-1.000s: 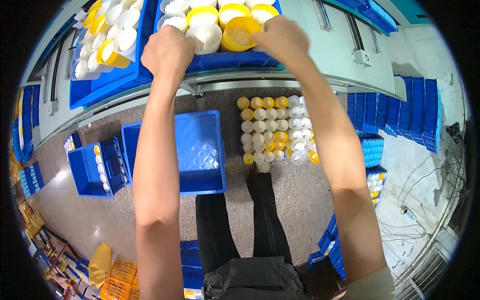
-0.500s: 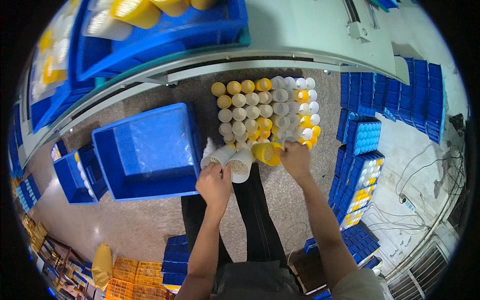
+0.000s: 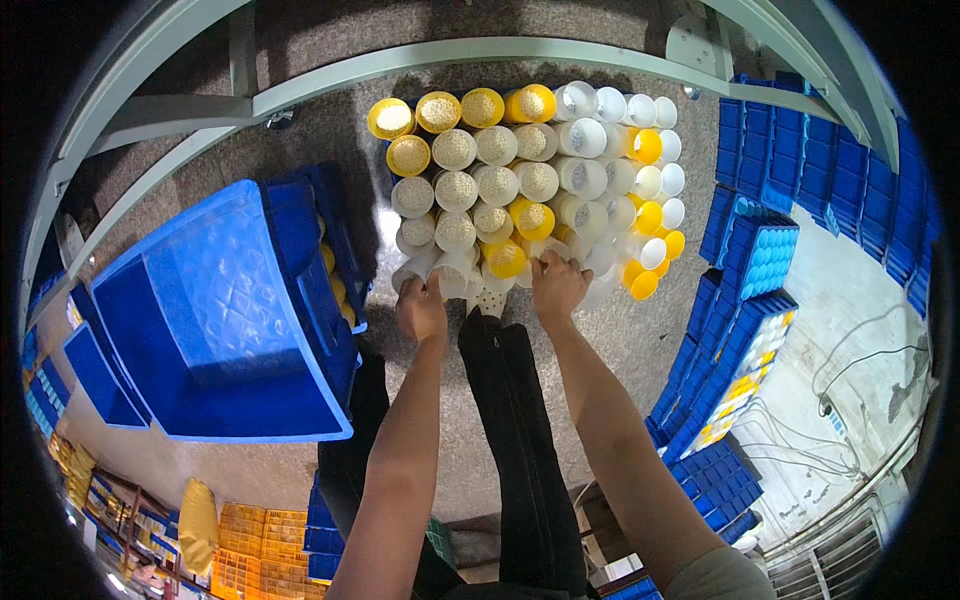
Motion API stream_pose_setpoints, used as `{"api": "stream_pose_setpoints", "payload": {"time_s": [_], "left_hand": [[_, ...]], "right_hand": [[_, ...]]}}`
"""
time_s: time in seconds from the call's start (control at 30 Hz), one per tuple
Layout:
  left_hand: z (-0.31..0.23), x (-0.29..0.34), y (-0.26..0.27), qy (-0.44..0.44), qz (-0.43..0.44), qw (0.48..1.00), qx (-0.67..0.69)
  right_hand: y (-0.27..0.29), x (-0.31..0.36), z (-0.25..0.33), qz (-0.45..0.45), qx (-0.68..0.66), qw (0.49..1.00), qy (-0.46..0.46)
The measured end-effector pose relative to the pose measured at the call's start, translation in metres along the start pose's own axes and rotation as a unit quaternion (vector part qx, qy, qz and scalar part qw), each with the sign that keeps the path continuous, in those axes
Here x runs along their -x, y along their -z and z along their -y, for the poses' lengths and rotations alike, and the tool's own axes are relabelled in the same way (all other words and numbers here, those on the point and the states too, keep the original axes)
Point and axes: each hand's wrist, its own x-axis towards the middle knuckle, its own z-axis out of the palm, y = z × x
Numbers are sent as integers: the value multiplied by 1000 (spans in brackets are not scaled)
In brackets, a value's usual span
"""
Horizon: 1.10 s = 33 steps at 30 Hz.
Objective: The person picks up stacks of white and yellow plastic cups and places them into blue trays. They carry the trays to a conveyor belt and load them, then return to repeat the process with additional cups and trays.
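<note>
A block of white and yellow cups stands in rows on the floor before me. My left hand [image 3: 422,308] is closed at the near-left corner, its fingers pinching the rims of two white cups, one of them this right-hand cup [image 3: 456,276]. My right hand [image 3: 560,286] is closed on the rim of a white cup [image 3: 546,246] in the near row. Between my hands sits a yellow cup [image 3: 504,259] filled with pale granules. Similar granules fill the left-hand columns, such as this white cup [image 3: 455,190]. Cups on the right, like this white one [image 3: 671,180], look nested on their sides.
A large blue crate [image 3: 215,400] lies tilted at left, beside another blue crate [image 3: 300,240]. Pale frame bars [image 3: 480,50] cross beyond the cups. Blue crates [image 3: 715,400] stack along the right wall. Orange crates [image 3: 255,545] are behind at left. My shoe [image 3: 488,303] stands close to the near row.
Both hands have moved away from me, bringing the cups they held down to the near row of the block. My view has shifted forward, with the table top out of sight.
</note>
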Motion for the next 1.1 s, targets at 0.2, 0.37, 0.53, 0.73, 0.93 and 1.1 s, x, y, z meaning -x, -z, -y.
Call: {"api": "stream_pose_setpoints", "payload": {"time_s": [0.2,0.37,0.53,0.73,0.93,1.1], "left_hand": [[-41,-6,24,70,165,983,32],[-81,29,133,-12,282,953,114],[-96,33,313,-67,357,902,235],[-128,-65,475,-181,197,954,137],[-271,-190,581,-285,-26,930,229],[-385,-304,571,-390,-178,896,115]], "right_hand": [[17,20,15,-31,-88,995,33],[74,82,-6,-19,-149,989,-5],[126,200,11,133,-161,976,-66],[201,245,96,213,-502,826,-140],[455,108,258,-26,-607,758,237],[609,-44,362,-281,-352,814,367]]}}
